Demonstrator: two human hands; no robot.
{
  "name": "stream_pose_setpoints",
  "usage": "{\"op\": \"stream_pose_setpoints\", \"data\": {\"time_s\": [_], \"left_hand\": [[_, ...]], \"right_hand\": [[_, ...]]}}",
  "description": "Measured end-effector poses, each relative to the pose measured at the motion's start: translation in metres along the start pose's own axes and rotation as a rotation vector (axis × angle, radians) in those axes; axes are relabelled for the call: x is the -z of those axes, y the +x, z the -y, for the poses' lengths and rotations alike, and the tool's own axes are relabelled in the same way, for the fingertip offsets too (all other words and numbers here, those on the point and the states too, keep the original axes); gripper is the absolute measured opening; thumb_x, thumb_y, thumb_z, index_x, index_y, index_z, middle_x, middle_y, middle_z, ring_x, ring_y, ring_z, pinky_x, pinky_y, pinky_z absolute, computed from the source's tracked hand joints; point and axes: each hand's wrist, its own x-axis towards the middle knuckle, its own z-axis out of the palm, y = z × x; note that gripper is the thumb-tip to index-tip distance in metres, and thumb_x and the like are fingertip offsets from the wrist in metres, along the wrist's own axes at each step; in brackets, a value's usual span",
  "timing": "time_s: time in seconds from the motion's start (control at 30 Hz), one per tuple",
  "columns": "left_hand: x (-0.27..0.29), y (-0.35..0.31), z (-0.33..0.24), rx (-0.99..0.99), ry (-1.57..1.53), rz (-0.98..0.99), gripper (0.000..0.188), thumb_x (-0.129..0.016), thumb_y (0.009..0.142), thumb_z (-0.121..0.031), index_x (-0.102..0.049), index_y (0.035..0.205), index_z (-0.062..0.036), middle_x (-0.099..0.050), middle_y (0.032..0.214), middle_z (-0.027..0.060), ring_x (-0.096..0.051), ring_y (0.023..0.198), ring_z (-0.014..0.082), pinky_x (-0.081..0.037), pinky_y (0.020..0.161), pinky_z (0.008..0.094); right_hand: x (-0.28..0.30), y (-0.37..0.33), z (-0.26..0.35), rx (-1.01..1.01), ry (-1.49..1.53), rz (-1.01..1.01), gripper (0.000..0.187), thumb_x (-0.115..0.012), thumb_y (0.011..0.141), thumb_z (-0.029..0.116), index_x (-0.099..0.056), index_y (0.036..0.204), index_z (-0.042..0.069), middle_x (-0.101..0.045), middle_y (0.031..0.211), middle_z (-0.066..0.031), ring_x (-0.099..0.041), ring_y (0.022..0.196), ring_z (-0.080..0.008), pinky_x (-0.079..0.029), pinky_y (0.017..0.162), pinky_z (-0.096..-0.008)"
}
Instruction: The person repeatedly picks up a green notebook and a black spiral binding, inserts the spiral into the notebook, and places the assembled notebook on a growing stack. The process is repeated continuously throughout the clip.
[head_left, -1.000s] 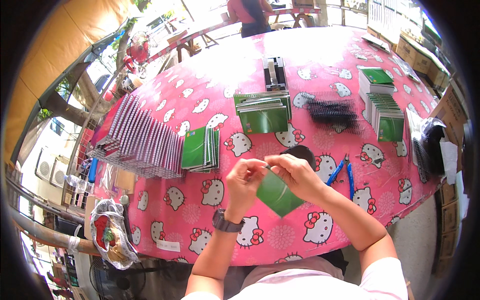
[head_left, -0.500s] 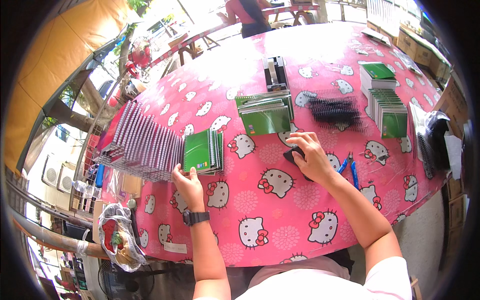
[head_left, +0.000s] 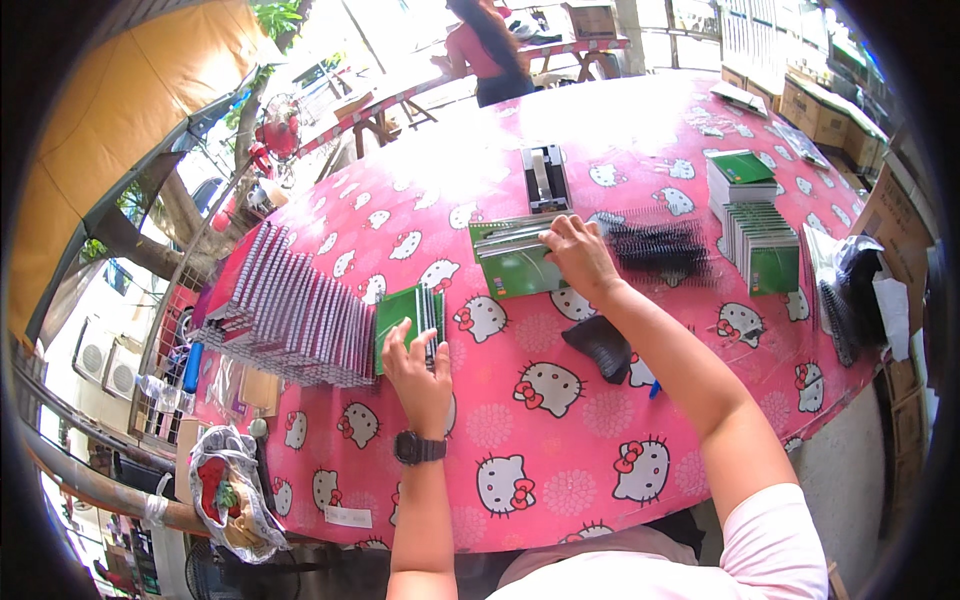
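Observation:
Several green notebooks [head_left: 397,312] stand on edge at the left of a pink table, beside a long row of spiral-bound notebooks [head_left: 300,318]. Over their near edge my left hand [head_left: 418,375] rests with its fingers apart. At the table's middle lies a fanned stack of green-covered notebooks [head_left: 525,277]. My right hand [head_left: 583,258] has its bent fingers at the stack's upper right corner, closed on a notebook edge; the thumb is partly hidden. A dark cloth-like piece [head_left: 598,347] lies below that hand. Blue-handled pliers [head_left: 655,389] are mostly covered by my right forearm.
Black spiral coils [head_left: 660,250] lie right of the middle stack, and more green notebooks [head_left: 765,255] stand further right. Behind the stack is a black tool with a pale strip [head_left: 545,178]. A plastic bag [head_left: 235,490] hangs lower left. Another person [head_left: 487,60] is at the back.
My right hand has moved up from the dark cloth-like piece to the middle stack. My left hand has shifted right and opened its fingers over the left notebooks. The view has tilted slightly.

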Motion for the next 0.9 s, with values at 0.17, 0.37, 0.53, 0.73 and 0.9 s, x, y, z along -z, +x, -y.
{"op": "stream_pose_setpoints", "data": {"time_s": [0.17, 0.37, 0.53, 0.73, 0.9], "left_hand": [[0.004, -0.002, -0.028, -0.124, -0.203, -0.110, 0.022, -0.061, 0.080, -0.007, -0.062, 0.101, -0.0081, -0.051, 0.122, 0.0094, -0.043, 0.119, 0.0316, -0.033, 0.100, 0.0462], [0.026, 0.000, -0.084, -0.263, -0.031, 0.022, 0.044, -0.063, 0.082, -0.012, -0.055, 0.125, -0.0124, -0.048, 0.133, 0.0085, -0.042, 0.126, 0.0263, -0.021, 0.109, 0.0506], [0.016, -0.012, -0.071, -0.386, -0.198, 0.402, 0.044, -0.060, 0.079, -0.007, -0.059, 0.122, -0.0126, -0.062, 0.097, 0.0023, -0.057, 0.097, 0.0192, -0.035, 0.096, 0.0401], [0.021, -0.004, -0.076, -0.423, -0.282, 0.336, 0.029, -0.064, 0.078, -0.006, -0.064, 0.106, -0.0126, -0.062, 0.086, -0.0014, -0.056, 0.081, 0.0164, -0.036, 0.079, 0.0327], [0.015, -0.009, -0.071, -0.438, -0.232, 0.383, 0.027, -0.063, 0.080, -0.007, -0.063, 0.106, -0.0139, -0.063, 0.085, -0.0016, -0.057, 0.081, 0.0150, -0.034, 0.079, 0.0335]], "right_hand": [[0.006, 0.008, 0.004, -0.065, 0.119, -0.081, 0.013, -0.069, 0.073, 0.010, -0.064, 0.084, 0.007, -0.059, 0.096, -0.0070, -0.053, 0.102, -0.0258, -0.042, 0.085, -0.0410], [0.069, -0.028, 0.076, 0.041, 0.635, 0.108, 0.016, -0.068, 0.071, 0.004, -0.059, 0.084, 0.004, -0.060, 0.083, -0.0114, -0.059, 0.088, -0.0306, -0.048, 0.076, -0.0398], [0.086, -0.066, 0.075, 0.035, 0.787, 0.329, 0.027, -0.078, 0.067, 0.008, -0.063, 0.088, 0.003, -0.064, 0.083, -0.0098, -0.060, 0.078, -0.0253, -0.049, 0.070, -0.0330], [0.081, -0.081, -0.052, -0.209, 0.160, 0.109, 0.021, -0.072, 0.076, 0.020, -0.067, 0.092, 0.007, -0.065, 0.089, -0.0082, -0.058, 0.093, -0.0264, -0.046, 0.082, -0.0387], [0.067, -0.096, -0.068, -0.296, -0.124, 0.273, 0.018, -0.070, 0.077, 0.019, -0.065, 0.092, 0.009, -0.060, 0.097, -0.0067, -0.052, 0.101, -0.0265, -0.041, 0.085, -0.0409]]}}
